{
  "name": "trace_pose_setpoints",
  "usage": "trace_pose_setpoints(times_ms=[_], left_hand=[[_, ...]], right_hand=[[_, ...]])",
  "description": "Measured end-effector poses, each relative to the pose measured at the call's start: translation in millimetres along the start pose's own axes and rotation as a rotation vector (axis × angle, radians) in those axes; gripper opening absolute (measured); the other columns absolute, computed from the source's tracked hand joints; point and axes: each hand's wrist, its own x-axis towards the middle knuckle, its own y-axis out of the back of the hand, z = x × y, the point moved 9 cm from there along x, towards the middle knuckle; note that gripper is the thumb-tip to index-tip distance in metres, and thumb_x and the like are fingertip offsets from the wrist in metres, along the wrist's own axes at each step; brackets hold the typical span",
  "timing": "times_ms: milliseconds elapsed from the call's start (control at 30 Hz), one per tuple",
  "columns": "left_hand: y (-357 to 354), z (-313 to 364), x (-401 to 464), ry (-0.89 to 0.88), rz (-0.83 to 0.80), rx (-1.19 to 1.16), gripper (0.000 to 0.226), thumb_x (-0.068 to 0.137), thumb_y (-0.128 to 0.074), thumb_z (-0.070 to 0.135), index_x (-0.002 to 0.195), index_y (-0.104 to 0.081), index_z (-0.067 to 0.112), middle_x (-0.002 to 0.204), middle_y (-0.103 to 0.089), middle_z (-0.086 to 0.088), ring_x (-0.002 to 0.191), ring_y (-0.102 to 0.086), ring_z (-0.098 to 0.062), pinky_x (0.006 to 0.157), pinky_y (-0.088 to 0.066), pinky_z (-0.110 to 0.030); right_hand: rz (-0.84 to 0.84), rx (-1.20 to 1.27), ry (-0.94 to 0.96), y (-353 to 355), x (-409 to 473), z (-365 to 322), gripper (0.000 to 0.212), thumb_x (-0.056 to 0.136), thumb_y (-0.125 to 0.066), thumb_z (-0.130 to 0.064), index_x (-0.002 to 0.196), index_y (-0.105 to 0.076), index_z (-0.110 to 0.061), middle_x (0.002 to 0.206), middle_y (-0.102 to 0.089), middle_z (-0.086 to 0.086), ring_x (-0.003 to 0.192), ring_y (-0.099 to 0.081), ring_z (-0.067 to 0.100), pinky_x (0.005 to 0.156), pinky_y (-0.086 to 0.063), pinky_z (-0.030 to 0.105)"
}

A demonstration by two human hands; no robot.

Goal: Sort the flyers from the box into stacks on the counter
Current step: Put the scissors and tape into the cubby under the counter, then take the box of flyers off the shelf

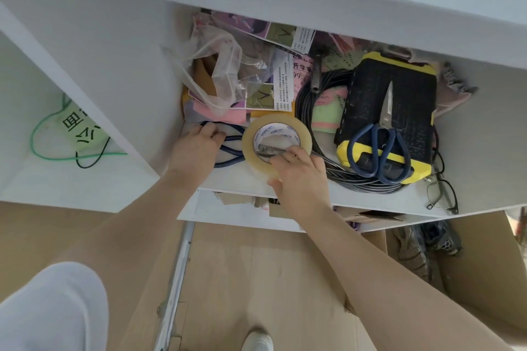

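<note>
Pale wood-look floor (pixel 256 265) nearest, w/ a white shoe toe (pixel 258 342) at the bottom edge & a brown cardboard box (pixel 484 279) at right. Above it, white laminate shelf (pixel 233 179), smooth & matte, crammed w/ stuff.

Right hand (pixel 302 177) grips a tape roll (pixel 275 141), a translucent yellowish ring w/ white printed core; fingers curl over its near rim, thumb on the outer edge. Left hand (pixel 196 148) lies just left of the roll, fingers curled onto a blue cable loop (pixel 228 139); whether it actually clamps the cable, can't tell.

Right of the roll: black cable coil (pixel 316 111), thin & glossy, partly under a black-and-yellow hard case (pixel 387 111), rectangular, scuffed top. Scissors (pixel 382 137) w/ blue handles & steel blades lie on the case. Black-framed glasses (pixel 442 194) at the shelf's right front.

Flyers (pixel 273 77), flat glossy printed sheets, purple/pink/olive, lie behind the roll, farther back than both hands, not touched. Crinkled clear plastic bag (pixel 225 65) slumps over their left part.
</note>
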Motion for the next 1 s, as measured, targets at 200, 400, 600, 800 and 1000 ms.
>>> trace_pose_setpoints(times_ms=[200,400,600,800,1000], left_hand=[[-4,-10,-2,0.085,-0.006,-0.169,0.048,0.085,-0.042,-0.006,0.130,-0.047,0.009,0.131,-0.048,-0.010,0.124,-0.040,-0.029,0.088,-0.045,-0.041],[8,-6,-21,0.032,-0.020,-0.208,0.045,0.090,-0.044,0.004,0.135,-0.042,0.010,0.139,-0.042,-0.004,0.127,-0.038,-0.023,0.089,-0.042,-0.034],[40,2,-59,0.050,-0.064,-0.217,0.046,0.089,-0.042,0.006,0.135,-0.041,0.012,0.137,-0.042,-0.004,0.119,-0.044,-0.024,0.084,-0.043,-0.034],[97,0,-146,0.096,-0.107,-0.336,0.046,0.091,-0.043,0.006,0.136,-0.041,0.008,0.132,-0.048,-0.011,0.111,-0.051,-0.029,0.078,-0.044,-0.036],[184,-44,-274,0.394,-0.009,-0.507,0.044,0.088,-0.045,0.008,0.132,-0.046,0.012,0.130,-0.052,-0.006,0.114,-0.053,-0.025,0.085,-0.046,-0.035]], right_hand=[[0.169,-0.008,-0.042,11,1,-4,0.036,0.067,-0.078,-0.023,0.100,-0.066,-0.014,0.097,-0.068,0.003,0.108,-0.059,0.025,0.081,-0.045,0.038],[-0.056,-0.022,-0.057,-9,14,-10,0.040,0.095,-0.044,-0.027,0.133,-0.036,-0.019,0.140,-0.037,-0.001,0.140,-0.012,0.017,0.104,-0.018,0.039],[-0.030,0.090,-0.079,26,-10,-15,0.051,0.090,-0.050,-0.040,0.135,-0.039,-0.018,0.146,-0.032,-0.002,0.143,-0.009,0.017,0.113,0.000,0.046],[-0.130,0.178,0.176,70,-71,-79,0.033,0.089,-0.054,-0.024,0.120,-0.054,-0.010,0.128,-0.051,0.006,0.129,-0.035,0.026,0.103,-0.030,0.039],[-0.277,0.208,0.452,127,-112,-193,0.043,0.095,-0.045,-0.030,0.134,-0.041,-0.014,0.134,-0.049,0.004,0.124,-0.041,0.023,0.097,-0.034,0.035]])
